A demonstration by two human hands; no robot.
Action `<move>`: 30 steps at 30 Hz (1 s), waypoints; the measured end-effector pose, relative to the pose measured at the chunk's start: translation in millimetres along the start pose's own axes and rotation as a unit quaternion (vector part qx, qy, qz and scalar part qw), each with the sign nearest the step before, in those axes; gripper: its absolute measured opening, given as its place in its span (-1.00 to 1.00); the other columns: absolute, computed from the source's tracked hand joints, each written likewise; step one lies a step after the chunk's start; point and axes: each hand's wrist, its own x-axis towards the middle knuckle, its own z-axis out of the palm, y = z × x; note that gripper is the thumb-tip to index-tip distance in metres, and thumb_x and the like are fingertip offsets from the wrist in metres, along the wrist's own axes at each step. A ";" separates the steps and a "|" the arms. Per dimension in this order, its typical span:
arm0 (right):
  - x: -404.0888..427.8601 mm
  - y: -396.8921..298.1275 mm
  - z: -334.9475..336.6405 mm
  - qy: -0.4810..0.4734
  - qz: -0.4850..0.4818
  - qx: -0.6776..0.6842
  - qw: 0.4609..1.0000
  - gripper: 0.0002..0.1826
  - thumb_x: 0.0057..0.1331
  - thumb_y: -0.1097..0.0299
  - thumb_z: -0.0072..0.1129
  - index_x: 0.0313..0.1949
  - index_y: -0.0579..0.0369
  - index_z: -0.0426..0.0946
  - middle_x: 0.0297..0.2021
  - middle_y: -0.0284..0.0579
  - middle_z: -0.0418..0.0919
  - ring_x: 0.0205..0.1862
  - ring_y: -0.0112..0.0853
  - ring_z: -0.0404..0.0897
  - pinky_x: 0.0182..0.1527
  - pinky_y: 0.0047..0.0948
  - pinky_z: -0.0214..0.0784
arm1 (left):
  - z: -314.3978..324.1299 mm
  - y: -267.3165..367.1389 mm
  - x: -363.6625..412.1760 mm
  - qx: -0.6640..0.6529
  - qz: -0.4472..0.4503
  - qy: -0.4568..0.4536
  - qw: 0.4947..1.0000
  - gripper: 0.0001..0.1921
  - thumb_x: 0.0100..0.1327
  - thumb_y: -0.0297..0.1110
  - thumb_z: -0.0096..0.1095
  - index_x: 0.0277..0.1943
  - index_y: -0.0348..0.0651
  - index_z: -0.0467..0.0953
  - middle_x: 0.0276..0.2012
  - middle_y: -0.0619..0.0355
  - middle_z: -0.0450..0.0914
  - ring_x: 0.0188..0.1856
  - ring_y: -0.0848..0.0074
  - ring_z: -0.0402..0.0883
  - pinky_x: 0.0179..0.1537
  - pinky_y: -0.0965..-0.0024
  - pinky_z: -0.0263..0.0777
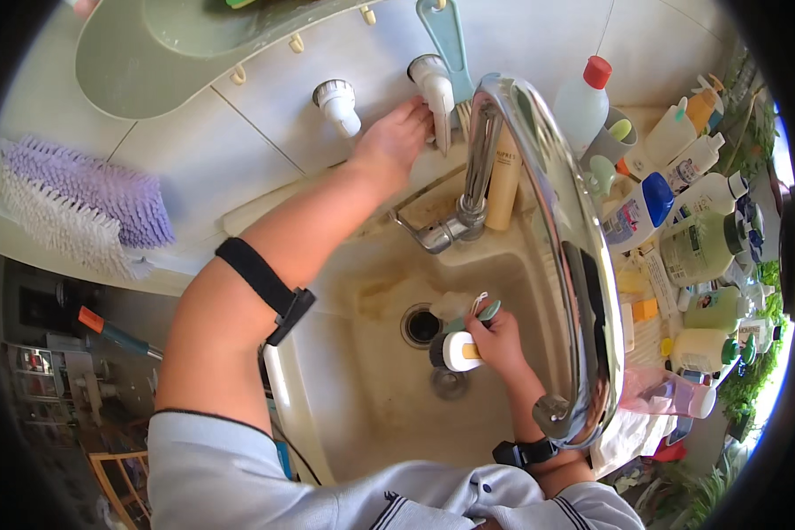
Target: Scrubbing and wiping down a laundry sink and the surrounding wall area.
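My left hand (392,147) reaches up to the tiled wall, with its fingertips against a white wall fitting (435,89). Part of the fingers is hidden, so I cannot tell whether they close on it. A second white fitting (338,109) juts out to the left. Down in the sink (371,397), my right hand (500,334) grips a scrub brush (462,351) with a white and yellow body and dark bristles. A green handle (490,311) and a white cord loop show at the same fingers. The drain (421,324) lies just left of the brush.
A tall chrome faucet (556,199) arches close over the right side. Several bottles (695,248) crowd the right counter. A light blue brush (447,40) hangs on the wall. Purple and white chenille dusters (86,199) and a grey-green rack (152,59) are at left.
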 end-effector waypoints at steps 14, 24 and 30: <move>-3.8 -1.6 4.0 -0.001 -0.002 -0.035 0.999 -0.85 0.15 0.50 0.09 -0.56 0.17 0.36 -0.65 -0.37 0.39 -0.55 -0.65 0.33 -0.50 -0.57 0.22 | 12.2 -1.5 -23.5 0.004 -0.055 0.071 0.996 -0.41 0.14 -0.29 -0.14 0.25 -0.35 0.13 0.29 0.09 0.09 0.31 0.42 0.02 0.33 0.32 -0.30; -4.1 4.3 1.3 0.000 -0.006 -0.032 0.999 -0.84 0.16 0.51 0.08 -0.57 0.16 0.36 -0.64 -0.39 0.37 -0.55 -0.66 0.32 -0.50 -0.57 0.21 | 13.5 -0.2 -32.1 -0.011 -0.061 0.081 0.995 -0.38 0.11 -0.28 -0.10 0.24 -0.37 0.12 0.29 0.11 0.11 0.31 0.42 0.03 0.32 0.36 -0.22; -2.1 11.0 3.2 0.021 -0.049 -0.080 0.995 -0.85 0.17 0.47 0.09 -0.55 0.16 0.38 -0.64 -0.39 0.38 -0.55 -0.66 0.32 -0.50 -0.57 0.21 | 11.4 9.0 -35.5 -0.022 -0.082 0.027 0.996 -0.38 0.11 -0.30 -0.10 0.26 -0.34 0.11 0.27 0.12 0.15 0.30 0.44 0.05 0.32 0.37 -0.22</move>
